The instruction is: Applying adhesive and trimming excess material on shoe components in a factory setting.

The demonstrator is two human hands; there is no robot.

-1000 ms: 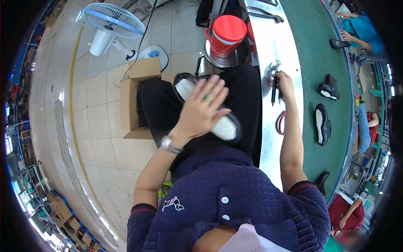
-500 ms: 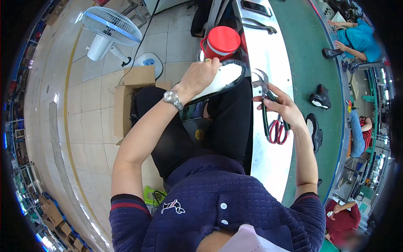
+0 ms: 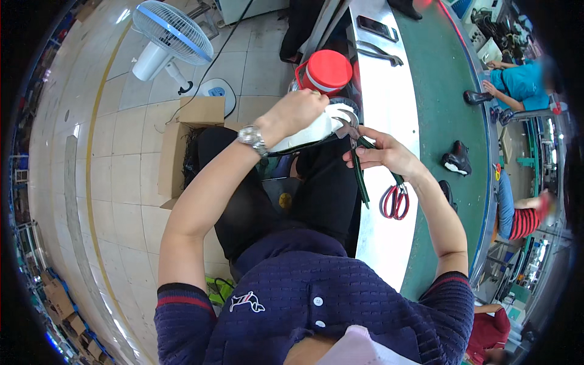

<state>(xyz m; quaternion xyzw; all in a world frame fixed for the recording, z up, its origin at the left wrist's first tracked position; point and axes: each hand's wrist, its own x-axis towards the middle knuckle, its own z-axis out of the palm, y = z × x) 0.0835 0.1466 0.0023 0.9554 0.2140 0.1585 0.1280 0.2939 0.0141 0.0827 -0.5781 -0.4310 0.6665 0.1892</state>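
Note:
Over my lap lies a black shoe (image 3: pixel 309 134) with its white underside turned up. My left hand (image 3: pixel 295 112), with a watch at the wrist, is closed on its far edge; the fingertips are partly hidden. Pincers (image 3: pixel 359 176) with dark green handles are gripped in my right hand (image 3: pixel 389 157). Their metal jaws are at the shoe's right end, over its rim; whether they pinch the material I cannot tell. Beneath my right hand, red-handled scissors (image 3: pixel 395 204) rest on the metal bench.
The metal bench (image 3: pixel 389 249) runs along my right, bearing a phone (image 3: pixel 374 27) and another hand tool (image 3: pixel 380 53). Beyond it a green belt (image 3: pixel 426 79) carries shoes (image 3: pixel 456 159). A red-lidded bucket (image 3: pixel 328 70), an open carton (image 3: pixel 173 155) and a fan (image 3: pixel 172 33) stand ahead and left. Co-workers sit across the belt.
My right hand has brought the pincers leftward from over the bench to the shoe's right end. My left hand has shifted slightly right and down. Shoes on the belt have changed position.

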